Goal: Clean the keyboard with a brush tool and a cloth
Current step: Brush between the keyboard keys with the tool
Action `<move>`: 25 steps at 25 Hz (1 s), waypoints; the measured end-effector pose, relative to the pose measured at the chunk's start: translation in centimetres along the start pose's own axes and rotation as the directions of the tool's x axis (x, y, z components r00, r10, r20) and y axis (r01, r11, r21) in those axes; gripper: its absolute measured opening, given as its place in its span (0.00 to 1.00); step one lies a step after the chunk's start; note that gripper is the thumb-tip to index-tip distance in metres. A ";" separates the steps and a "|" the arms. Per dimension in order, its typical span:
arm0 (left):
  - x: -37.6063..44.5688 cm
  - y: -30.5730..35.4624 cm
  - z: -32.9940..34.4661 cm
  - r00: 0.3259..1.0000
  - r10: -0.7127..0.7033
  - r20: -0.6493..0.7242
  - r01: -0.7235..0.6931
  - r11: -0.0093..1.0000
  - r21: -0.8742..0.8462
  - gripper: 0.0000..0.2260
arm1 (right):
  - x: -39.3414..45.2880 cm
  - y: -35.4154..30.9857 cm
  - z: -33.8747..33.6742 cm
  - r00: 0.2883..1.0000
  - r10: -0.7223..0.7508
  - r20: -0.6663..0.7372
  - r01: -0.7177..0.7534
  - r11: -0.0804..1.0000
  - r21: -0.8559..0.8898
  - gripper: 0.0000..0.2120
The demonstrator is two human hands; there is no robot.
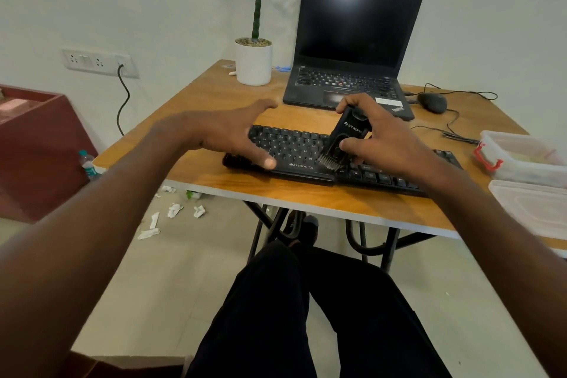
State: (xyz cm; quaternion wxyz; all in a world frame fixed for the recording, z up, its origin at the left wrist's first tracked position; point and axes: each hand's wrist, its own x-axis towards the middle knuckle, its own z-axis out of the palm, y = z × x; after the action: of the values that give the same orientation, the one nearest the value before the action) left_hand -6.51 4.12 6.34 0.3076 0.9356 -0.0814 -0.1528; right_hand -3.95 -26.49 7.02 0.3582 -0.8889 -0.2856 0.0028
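Head view shows brushing underway: right hand [379,135] grips the brush tool [345,139], bristles on the keyboard [294,147] (left hand [228,135] spread, steadying it), so next likely sweeps along rows.

So the keyboard [294,152] sits along the near edge of the counter [214,95], with the laptop [352,49] right behind it and a potted plant [254,61] to the laptop's left. The mouse [432,102] is off to the laptop's right, and two containers [521,159] sit at the counter's right edge. The brush tool [343,139] stands tilted on the keyboard's middle keys. Paper scraps [175,210] and a bottle [89,164] are on the floor, left of the counter.
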 end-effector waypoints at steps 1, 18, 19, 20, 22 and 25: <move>0.7 1.1 0.9 1.000 0.008 0.009 -0.009 0.997 0.072 0.60 | -0.3 0.0 0.0 0.999 -0.032 0.000 0.032 0.999 0.002 0.24; 1.9 3.1 3.3 0.992 -0.124 -0.004 0.118 0.927 0.356 0.53 | -2.7 0.4 -1.9 0.955 -0.275 0.113 0.291 0.942 -0.165 0.23; 2.0 3.0 3.3 0.992 -0.129 0.001 0.120 0.925 0.361 0.55 | -2.6 0.2 -2.0 0.953 -0.263 0.150 0.289 0.939 -0.187 0.23; 2.0 3.0 3.3 0.991 -0.135 0.004 0.124 0.924 0.361 0.56 | -2.3 0.0 -2.2 0.961 -0.239 0.143 0.269 0.928 -0.257 0.22; 1.9 3.0 3.3 0.990 -0.144 0.003 0.134 0.924 0.357 0.57 | -1.8 -0.5 -2.4 0.969 -0.236 0.068 0.244 0.897 -0.369 0.23; 1.9 3.3 3.3 0.989 -0.151 -0.009 0.143 0.917 0.373 0.53 | -2.3 -0.7 -1.8 0.952 -0.275 0.133 0.290 0.952 -0.104 0.23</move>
State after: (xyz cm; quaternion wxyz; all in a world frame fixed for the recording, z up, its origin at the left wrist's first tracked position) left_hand -6.00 -0.83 5.34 0.1111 0.9788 -0.0416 -0.1667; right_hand -5.86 -28.43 8.31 0.2824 -0.8574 -0.4301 -0.0138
